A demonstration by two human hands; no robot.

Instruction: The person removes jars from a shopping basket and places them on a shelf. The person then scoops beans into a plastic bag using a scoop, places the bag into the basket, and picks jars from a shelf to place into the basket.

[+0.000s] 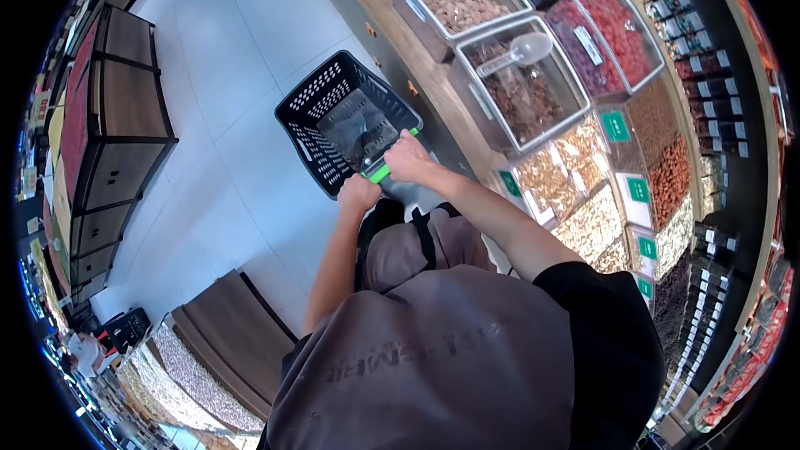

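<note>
Pale floor tiles (250,0) spread across the upper left. At upper centre is a black basket (364,75), probably light and stiff; our left hand (360,192) and right hand (408,158) curl their fingers around its green handle (380,174), the surest hold.

This is looking like a shop selling loose dry foods. Clear bins (522,83) of dried goods are lining a wooden counter at the upper right, one holding a scoop (527,49). Green labels (615,127) are marking open heaps at the right, rows of jars (711,108) are filling shelves beyond, and a black shopping basket (304,121) is showing at the upper centre.
</note>
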